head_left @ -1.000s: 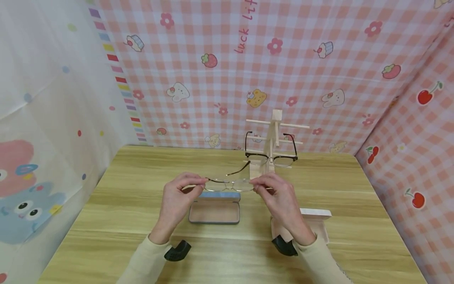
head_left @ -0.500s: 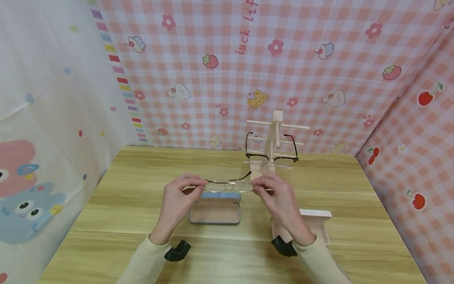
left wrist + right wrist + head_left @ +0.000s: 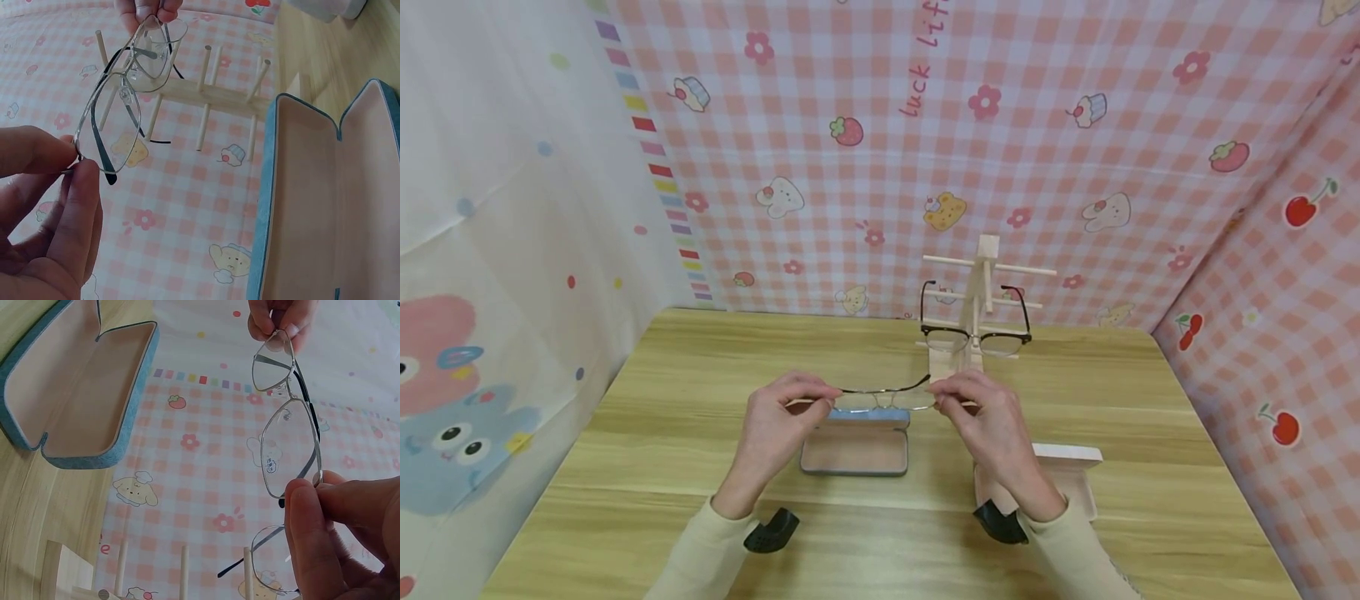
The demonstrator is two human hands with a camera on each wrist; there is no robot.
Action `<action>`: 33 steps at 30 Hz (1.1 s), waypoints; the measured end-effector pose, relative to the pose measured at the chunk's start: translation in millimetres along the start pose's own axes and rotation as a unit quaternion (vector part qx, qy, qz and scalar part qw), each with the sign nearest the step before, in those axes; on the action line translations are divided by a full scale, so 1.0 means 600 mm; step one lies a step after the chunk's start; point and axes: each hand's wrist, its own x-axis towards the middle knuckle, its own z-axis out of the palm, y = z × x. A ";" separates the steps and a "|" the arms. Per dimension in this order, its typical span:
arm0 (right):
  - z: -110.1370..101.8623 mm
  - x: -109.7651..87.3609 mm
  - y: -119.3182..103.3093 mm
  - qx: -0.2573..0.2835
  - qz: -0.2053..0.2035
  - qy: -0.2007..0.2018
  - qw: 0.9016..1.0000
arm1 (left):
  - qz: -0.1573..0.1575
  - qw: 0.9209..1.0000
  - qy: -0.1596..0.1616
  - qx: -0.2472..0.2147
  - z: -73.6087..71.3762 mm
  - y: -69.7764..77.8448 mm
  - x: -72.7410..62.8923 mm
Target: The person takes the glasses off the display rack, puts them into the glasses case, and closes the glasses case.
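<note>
My left hand pinches one end of a pair of thin metal-rimmed eyeglasses between thumb and fingers. At the other end, the fingers of my right hand pinch the frame near the hinge. The eyeglasses are held level above the table; their dark temples lie folded behind the lenses in both wrist views. Just below them stands an open blue glasses case with a pale pink lining. Partly behind my right forearm is an open white glasses case.
A wooden display stand with several pegs rises at the back, bearing dark-browed eyeglasses. The wooden table meets a pink checked cloth behind. Black wrist devices sit below both hands.
The dark temple that stuck up toward the stand has swung down close behind the lenses. The eyeglasses have tilted and dropped slightly; both hands keep nearly the same place.
</note>
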 end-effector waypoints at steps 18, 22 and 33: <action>0.009 -0.015 0.008 -0.002 0.049 -0.010 0.999 | -0.009 0.994 -0.094 -0.063 -0.012 -0.024 -0.007; 0.013 -0.022 0.012 0.018 0.064 -0.007 0.998 | -0.015 0.994 -0.094 -0.061 -0.011 -0.030 -0.010; 0.027 -0.041 0.020 0.051 0.118 -0.028 0.991 | -0.029 0.992 -0.101 -0.075 -0.012 -0.051 -0.022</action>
